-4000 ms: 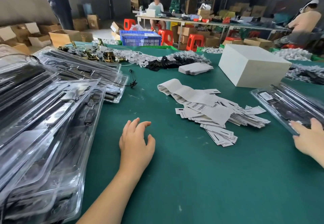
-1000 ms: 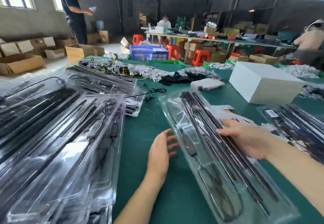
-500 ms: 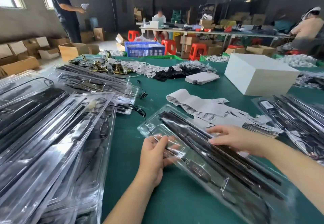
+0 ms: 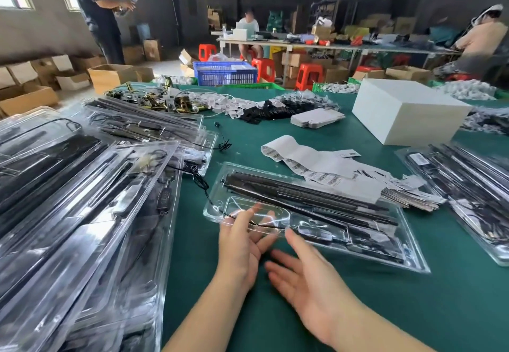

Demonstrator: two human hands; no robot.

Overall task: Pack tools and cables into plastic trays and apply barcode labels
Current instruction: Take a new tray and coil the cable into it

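A clear plastic tray (image 4: 358, 230) with long black rods and a black cable in it lies crosswise on the green table (image 4: 413, 310) in front of me. My left hand (image 4: 242, 249) reaches to its near left edge. The straight fingers show through the clear plastic. My right hand (image 4: 308, 282) is spread open, palm turned up, just before the near edge, and one fingertip touches the rim. A strip of barcode labels (image 4: 300, 158) and a pile of cut labels (image 4: 407, 194) lie beyond the tray.
Stacked packed trays (image 4: 82, 214) fill the left side, and more trays (image 4: 468, 186) lie at the right. A white box (image 4: 407, 112) stands at the back right. Brass parts (image 4: 154, 100), black pieces and white bags lie across the far table. People work behind.
The tray has turned to lie crosswise. My right hand has come off its top and drawn back to the near edge. My left hand stays at the tray's near left edge.
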